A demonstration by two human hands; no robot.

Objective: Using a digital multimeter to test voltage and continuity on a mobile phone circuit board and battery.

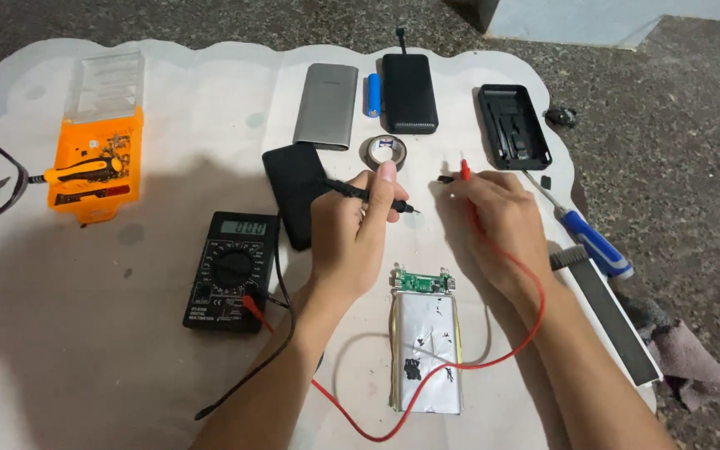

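- Head view is showing the left hand pinching a black probe between thumb and fingers, the hand wrapped snugly around the shaft, the metal tip pointing away from the grip toward the other hand.
- Right hand is gripping a red probe in closed fingers, its red end poking out just above the knuckles (the tip itself is too small to make out clearly).
- A red lead is running from under that grip, curving down beside the right wrist and across the sheet.
- A silver battery pouch with a small green circuit board on its top edge is lying just below both grips, between the two wrists, touched by neither hand.
- A black multimeter is sitting to the outer side of the left grip, near the forearm, with leads plugged into its lower part.
- A roll of tape is resting just beyond the left thumb.
- A black flat case is lying partly behind the left grip.
- A blue-handled screwdriver is lying outside the right grip, near the wrist.
- An orange box is standing well apart from both grips on the white sheet.
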